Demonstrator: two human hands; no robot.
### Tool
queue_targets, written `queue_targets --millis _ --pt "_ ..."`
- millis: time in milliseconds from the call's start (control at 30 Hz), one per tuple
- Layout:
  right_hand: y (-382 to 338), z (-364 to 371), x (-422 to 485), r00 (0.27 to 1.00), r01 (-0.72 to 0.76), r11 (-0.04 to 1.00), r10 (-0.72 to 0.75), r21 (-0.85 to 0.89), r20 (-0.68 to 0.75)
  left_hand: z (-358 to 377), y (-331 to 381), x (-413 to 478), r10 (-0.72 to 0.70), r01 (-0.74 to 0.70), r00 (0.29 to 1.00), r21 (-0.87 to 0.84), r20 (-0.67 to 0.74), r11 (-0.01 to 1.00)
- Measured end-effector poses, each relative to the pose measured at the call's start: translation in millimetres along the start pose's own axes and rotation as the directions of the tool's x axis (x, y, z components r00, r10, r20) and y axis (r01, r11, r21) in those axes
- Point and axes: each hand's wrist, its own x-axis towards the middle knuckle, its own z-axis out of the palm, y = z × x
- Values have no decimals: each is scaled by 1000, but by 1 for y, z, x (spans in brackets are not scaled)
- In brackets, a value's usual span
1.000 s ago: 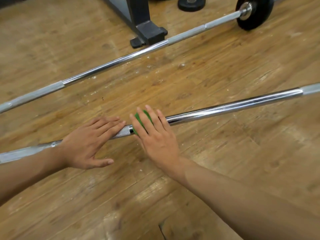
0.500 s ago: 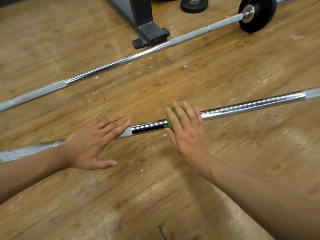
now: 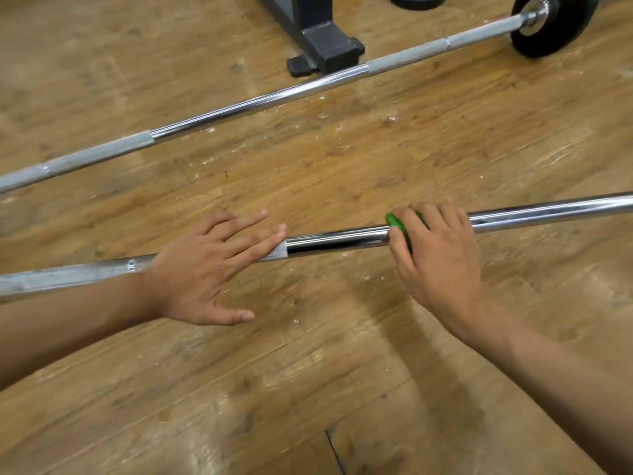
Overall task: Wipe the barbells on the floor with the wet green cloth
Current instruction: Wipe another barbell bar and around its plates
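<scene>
One barbell under both: left hand spread flat; right hand clutches green cloth.

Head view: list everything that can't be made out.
- Green cloth: mostly covered by the right hand; shape hidden.
- Near barbell: both ends cut off by the frame's sides; the left hand covers part.
- Far barbell: left end cut off by the left edge.
- Loose black plate: cropped by the top edge.

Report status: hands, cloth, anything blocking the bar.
Left hand open, fingers resting on near barbell. Right hand grips green cloth on the same bar. Far barbell apart, no hand on it. Nothing blocking the bar right of the cloth.
</scene>
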Motion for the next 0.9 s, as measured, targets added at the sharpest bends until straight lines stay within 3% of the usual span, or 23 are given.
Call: queue_targets --millis 67,267,400,533,667,800,900 --pt "-23 -1 -1 999 -46 999 46 9 21 0 5 -3 8 -8 1000 2 -9 1000" --pt "-110 12 -17 977 185 973 -198 141 84 1 22 -14 16 -16 1000 15 -15 1000" --pt "-66 2 -23 919 369 922 -380 113 103 3 34 -20 18 -17 999 41 -27 999" --pt "15 -25 -31 981 174 985 -175 20 79 5 47 -27 22 -21 999 47 -26 999" --pt "-12 -32 -50 999 -21 1000 21 -10 45 7 63 -33 23 -18 998 77 -66 997" --pt "-87 -18 -63 987 146 984 -152 100 58 11 76 -40 33 -16 993 151 -113 988" --pt "-99 -17 -65 948 289 948 -303 133 98 10 85 -47 35 -16 992 155 -120 988"
